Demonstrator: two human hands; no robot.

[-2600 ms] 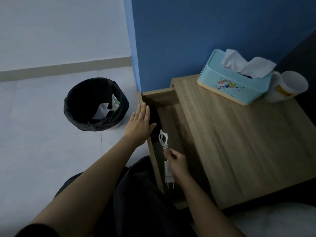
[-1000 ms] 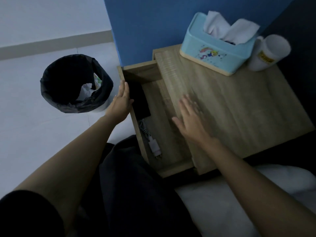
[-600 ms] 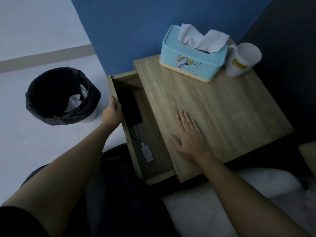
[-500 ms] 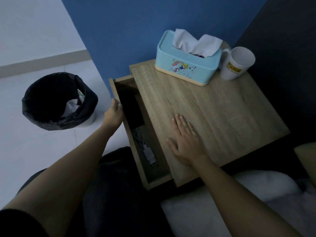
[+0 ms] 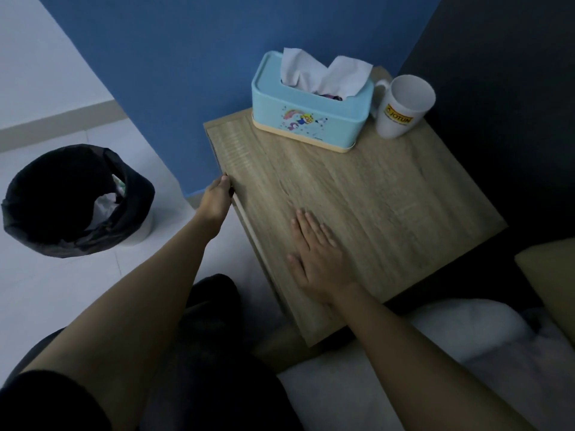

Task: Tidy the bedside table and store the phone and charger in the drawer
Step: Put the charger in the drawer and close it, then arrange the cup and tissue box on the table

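Nearly flush with the counter [image 5: 357,194], the drawer [image 5: 241,209] showed only a thin strip of its front along the wooden top's left edge; the phone and charger were out of sight. The left hand [image 5: 217,199] pressed against that strip, fingers hidden, so its grip could not be told. The right hand [image 5: 317,256] lay flat on the top at 6 o'clock, fingers spread and holding nothing. A pale blue tissue box [image 5: 311,110] stood at 12 o'clock, a white mug [image 5: 403,107] just beside it at 1 o'clock. A black-lined bin [image 5: 74,200] sat on the floor at 9 o'clock.
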